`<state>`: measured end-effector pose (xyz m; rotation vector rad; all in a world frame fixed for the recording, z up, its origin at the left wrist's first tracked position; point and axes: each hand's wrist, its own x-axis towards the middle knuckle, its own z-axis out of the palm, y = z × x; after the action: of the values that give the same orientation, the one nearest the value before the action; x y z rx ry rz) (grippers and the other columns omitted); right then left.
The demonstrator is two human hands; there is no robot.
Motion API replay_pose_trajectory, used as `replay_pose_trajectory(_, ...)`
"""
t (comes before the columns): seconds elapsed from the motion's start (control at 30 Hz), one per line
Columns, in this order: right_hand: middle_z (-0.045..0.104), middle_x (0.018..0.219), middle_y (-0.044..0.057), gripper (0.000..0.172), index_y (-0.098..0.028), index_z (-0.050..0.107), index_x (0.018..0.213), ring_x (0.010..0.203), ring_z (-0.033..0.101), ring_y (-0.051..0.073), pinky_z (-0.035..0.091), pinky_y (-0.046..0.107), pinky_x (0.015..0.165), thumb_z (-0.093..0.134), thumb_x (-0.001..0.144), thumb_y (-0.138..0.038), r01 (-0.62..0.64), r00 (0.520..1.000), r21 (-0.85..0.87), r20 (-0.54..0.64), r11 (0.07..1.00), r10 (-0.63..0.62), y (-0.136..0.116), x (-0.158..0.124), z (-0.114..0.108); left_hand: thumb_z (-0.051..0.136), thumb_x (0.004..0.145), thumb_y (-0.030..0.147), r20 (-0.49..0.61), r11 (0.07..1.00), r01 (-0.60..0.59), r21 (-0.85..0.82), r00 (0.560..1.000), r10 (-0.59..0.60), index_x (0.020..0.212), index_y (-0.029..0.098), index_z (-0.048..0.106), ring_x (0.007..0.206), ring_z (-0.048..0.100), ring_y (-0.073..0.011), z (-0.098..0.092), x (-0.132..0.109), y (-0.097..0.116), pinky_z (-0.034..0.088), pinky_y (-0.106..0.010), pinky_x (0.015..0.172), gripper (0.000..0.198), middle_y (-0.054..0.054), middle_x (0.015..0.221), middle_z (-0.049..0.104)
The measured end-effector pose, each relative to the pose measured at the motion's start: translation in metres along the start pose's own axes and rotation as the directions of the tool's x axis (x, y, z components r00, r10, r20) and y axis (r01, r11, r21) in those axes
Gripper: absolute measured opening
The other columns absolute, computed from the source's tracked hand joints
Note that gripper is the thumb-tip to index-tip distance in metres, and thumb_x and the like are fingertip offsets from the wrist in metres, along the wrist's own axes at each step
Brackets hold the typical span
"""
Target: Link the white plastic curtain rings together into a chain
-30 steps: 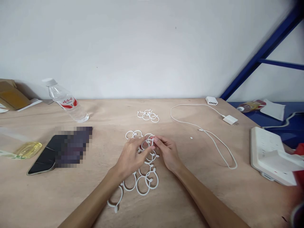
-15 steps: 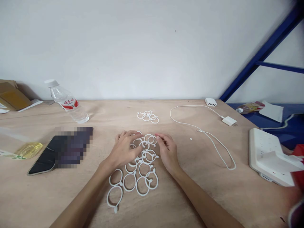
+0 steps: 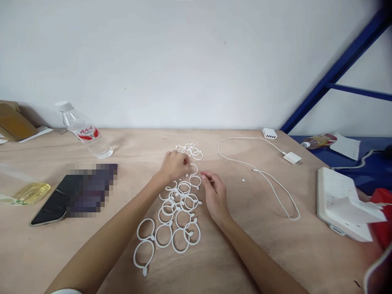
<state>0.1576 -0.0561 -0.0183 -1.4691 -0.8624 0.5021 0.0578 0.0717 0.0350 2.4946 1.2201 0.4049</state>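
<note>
Several white curtain rings, each with a small tab, lie in a loose, overlapping group on the wooden table. At the far end of this group my left hand is closed, its fingers curled round the edge of a white curtain ring. My right hand rests on the table just right of the group. Its thumb and forefinger tips come together close to a ring; whether anything small is between them is hidden. A smaller cluster of rings lies beyond my left hand, towards the wall.
On the left are a water bottle, a phone and a clear container with yellow contents. To the right lie a white cable with its charger plug, a small white hub and a power strip.
My left hand has moved away from me, off the near group towards the far cluster, and now grips a ring. My right hand has stayed almost where it was.
</note>
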Motion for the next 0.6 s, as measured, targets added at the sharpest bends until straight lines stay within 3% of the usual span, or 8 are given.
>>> replay_pose_trajectory(0.07, 0.067, 0.095, 0.006, 0.027, -0.018, 0.066, 0.100, 0.083, 0.058, 0.019, 0.046, 0.032, 0.075, 0.056, 0.081, -0.035, -0.045, 0.998, 0.029, -0.030, 0.999, 0.046, -0.002, -0.001, 0.000, 0.050, 0.075, 0.025, -0.092, 0.995, 0.092, -0.044, 0.991, -0.096, 0.079, 0.018, 0.069, 0.088, 0.063, -0.0236, -0.006, -0.002, -0.003, 0.043, -0.035, 0.084, 0.021, -0.007, 0.086, 0.072)
replay_pose_trajectory(0.17, 0.065, 0.091, 0.004, 0.037, -0.019, 0.061, 0.111, 0.075, 0.056, 0.016, 0.046, 0.030, 0.068, 0.061, 0.078, -0.035, -0.052, 0.998, 0.086, 0.023, 0.995, 0.050, -0.006, -0.003, 0.001, 0.046, 0.076, 0.027, -0.164, 0.967, 0.202, -0.157, 0.960, -0.227, 0.086, 0.016, 0.066, 0.074, 0.066, -0.0179, -0.012, -0.014, -0.004, 0.047, -0.026, 0.067, 0.025, -0.006, 0.082, 0.072)
replay_pose_trajectory(0.27, 0.064, 0.092, 0.003, 0.047, -0.021, 0.057, 0.118, 0.072, 0.054, 0.015, 0.045, 0.029, 0.065, 0.068, 0.074, -0.036, -0.009, 0.995, 0.122, 0.101, 0.992, -0.004, -0.009, -0.005, 0.001, 0.053, 0.070, 0.027, -0.164, 0.884, 0.253, -0.394, 0.927, -0.338, 0.085, 0.017, 0.063, 0.056, 0.062, -0.0144, -0.010, -0.034, 0.004, 0.043, -0.022, 0.053, 0.020, 0.000, 0.061, 0.068)
replay_pose_trajectory(0.37, 0.066, 0.092, 0.004, 0.051, -0.022, 0.058, 0.119, 0.074, 0.055, 0.015, 0.046, 0.029, 0.064, 0.071, 0.072, -0.036, 0.009, 0.991, 0.151, 0.130, 0.989, -0.029, -0.010, -0.007, 0.001, 0.058, 0.067, 0.028, -0.135, 0.817, 0.240, -0.524, 0.924, -0.358, 0.080, 0.018, 0.060, 0.045, 0.054, -0.0121, -0.006, -0.056, 0.018, 0.038, -0.021, 0.047, 0.017, 0.005, 0.049, 0.059)
replay_pose_trajectory(0.6, 0.071, 0.088, 0.005, 0.019, -0.022, 0.073, 0.089, 0.079, 0.062, 0.019, 0.048, 0.033, 0.073, 0.064, 0.079, -0.036, 0.055, 0.985, 0.165, 0.155, 0.985, -0.081, -0.011, -0.009, 0.001, 0.055, 0.073, 0.028, -0.043, 0.809, 0.241, -0.536, 0.949, -0.311, 0.092, 0.017, 0.064, 0.044, 0.049, -0.0119, -0.003, -0.082, 0.025, 0.036, -0.022, 0.047, 0.024, 0.007, 0.046, 0.051)
